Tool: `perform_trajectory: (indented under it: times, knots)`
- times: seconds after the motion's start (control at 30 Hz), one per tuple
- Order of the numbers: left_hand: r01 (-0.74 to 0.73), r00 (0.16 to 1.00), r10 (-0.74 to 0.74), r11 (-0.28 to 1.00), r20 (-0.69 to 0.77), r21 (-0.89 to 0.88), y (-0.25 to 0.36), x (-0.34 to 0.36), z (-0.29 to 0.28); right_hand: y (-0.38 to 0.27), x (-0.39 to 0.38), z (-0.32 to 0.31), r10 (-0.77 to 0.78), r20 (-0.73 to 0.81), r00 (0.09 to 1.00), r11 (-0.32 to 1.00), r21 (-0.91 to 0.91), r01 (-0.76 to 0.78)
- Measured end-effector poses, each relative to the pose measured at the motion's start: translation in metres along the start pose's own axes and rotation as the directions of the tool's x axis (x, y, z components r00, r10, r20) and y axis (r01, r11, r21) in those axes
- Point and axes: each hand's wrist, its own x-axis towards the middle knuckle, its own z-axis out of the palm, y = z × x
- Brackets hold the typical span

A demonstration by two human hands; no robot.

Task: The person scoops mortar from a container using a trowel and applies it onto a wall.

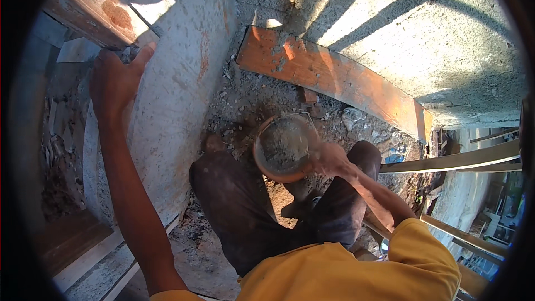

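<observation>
My left hand (117,81) is at the upper left, curled on the lower end of a stained brown board or frame (97,3) beside the grey concrete wall (181,100). Between my bent knees is an orange-brown bucket (273,173) with a wire handle, holding grey material (284,136) that looks like mortar. My right hand (326,156) is at the bucket's right side, blurred, with fingers curled; what it holds is hidden by the blur.
An orange plank (329,78) lies along the rough sunlit wall (401,33). Rubble (234,95) and a brick piece (309,96) are on the ground. Long bars (446,160) and wooden pieces (457,234) are at the right. My feet stand beside the bucket.
</observation>
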Motion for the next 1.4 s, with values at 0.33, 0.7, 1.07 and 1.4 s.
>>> perform_trajectory:
  times: [0.33, 0.7, 1.07, 1.4]
  knots:
    - [0.039, 0.999, -0.041, 0.997, 0.026, 0.073, -0.002, 0.001, 0.004, -0.065, 0.030, -0.183, -0.339, 0.019, 0.941, 0.936, 0.107, 0.335]
    - [-0.023, 0.999, 0.023, 1.000, -0.031, 0.022, 0.008, 0.002, 0.005, -0.024, 0.158, -0.353, -0.174, -0.483, 0.858, 0.927, 0.214, 0.309]
    - [-0.002, 1.000, 0.003, 0.997, -0.016, 0.073, -0.007, 0.009, 0.009, 0.003, 0.048, -0.041, -0.267, -0.003, 0.964, 0.785, -0.581, 0.216]
    - [0.016, 0.998, -0.015, 1.000, 0.054, -0.007, -0.002, 0.002, 0.002, 0.009, 0.007, 0.000, -0.052, 0.072, 0.996, 0.999, -0.005, 0.053]
